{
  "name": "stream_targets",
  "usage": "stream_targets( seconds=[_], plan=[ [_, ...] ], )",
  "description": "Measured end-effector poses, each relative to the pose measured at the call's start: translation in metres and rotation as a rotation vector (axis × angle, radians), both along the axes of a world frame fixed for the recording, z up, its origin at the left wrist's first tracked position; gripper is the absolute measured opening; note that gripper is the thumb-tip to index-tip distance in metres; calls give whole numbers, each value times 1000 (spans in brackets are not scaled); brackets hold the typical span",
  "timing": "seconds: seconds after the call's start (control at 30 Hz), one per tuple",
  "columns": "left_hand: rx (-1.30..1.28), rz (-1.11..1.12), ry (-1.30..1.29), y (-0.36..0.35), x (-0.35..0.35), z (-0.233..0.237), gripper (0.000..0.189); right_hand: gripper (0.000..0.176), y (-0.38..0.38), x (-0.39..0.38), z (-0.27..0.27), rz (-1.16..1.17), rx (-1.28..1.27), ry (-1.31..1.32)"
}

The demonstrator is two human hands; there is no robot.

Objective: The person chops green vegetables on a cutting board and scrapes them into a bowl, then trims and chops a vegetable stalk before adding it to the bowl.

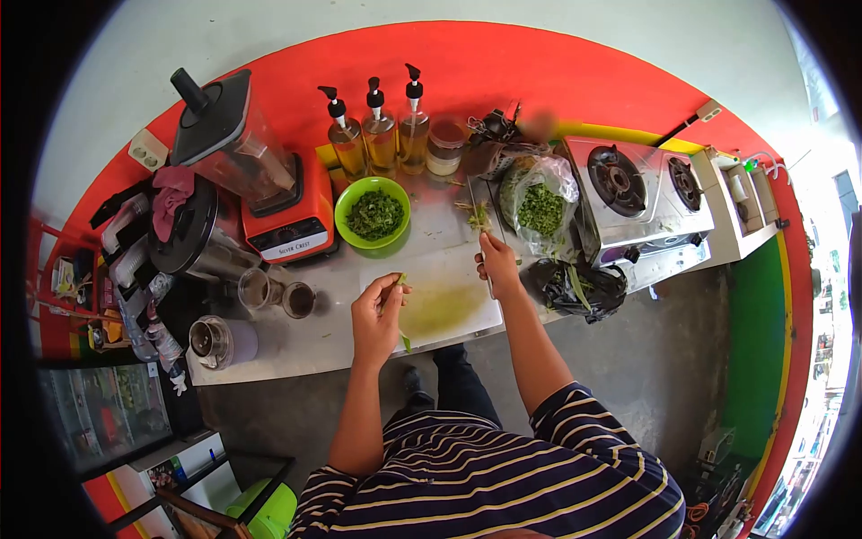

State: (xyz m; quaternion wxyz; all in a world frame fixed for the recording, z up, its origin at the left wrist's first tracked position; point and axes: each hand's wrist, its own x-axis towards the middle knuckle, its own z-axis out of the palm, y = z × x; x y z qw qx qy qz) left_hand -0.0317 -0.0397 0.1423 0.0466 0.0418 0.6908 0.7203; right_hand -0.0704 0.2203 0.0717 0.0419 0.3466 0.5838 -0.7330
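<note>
Pinched in my left hand (377,310) is a bit of green leafy stem (406,341), its tip hanging below the fingers. My right hand (496,262) is closed around what looks like a knife (490,288), seen nearly edge-on. Both hands are over the white cutting board (437,338), which carries a yellow-green stain. Just beyond the right hand are some cut stems (476,216). Behind the board stands a lime-green bowl (341,216) of chopped green leaves (375,216). Right of the stems, a clear plastic bag (566,180) holds chopped greens (541,210).
A red blender (287,225) and several cups, including a glass (298,300), occupy the left. Three pump bottles (381,139) and a jar (445,148) line the back wall. At right are a black plastic bag (602,292) and a two-burner gas stove (646,216).
</note>
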Motion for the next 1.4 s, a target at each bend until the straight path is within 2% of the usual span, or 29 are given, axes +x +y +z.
stream_targets(
  seconds=[0.23,0.43,0.73,0.8,0.9,1.1,1.23,1.33,1.4],
  plan=[
    [12,39,-10,-20,-7,3,22,45,8,-36,-31,-25,-56,-7],
    [60,21,15,-24,-8,13,21,48,8,-34,-33,-29,-52,6],
    [154,112,125,-31,-3,27,13,41,2,16,11,11,-30,9],
    [161,123,133,-31,-1,27,12,38,-7,37,24,28,-190,70],
    [251,110,207,-28,8,25,12,42,-32,66,49,109,-242,142],
    [439,79,162,-31,34,25,18,46,-79,105,80,324,-395,312],
    [517,37,122,-40,46,31,16,52,-105,112,87,297,-396,389],
    [533,5,104,-47,52,33,15,44,-120,109,100,249,-375,490],
    [599,-23,87,-49,54,33,16,46,-124,108,107,237,-394,533]
  ],
)
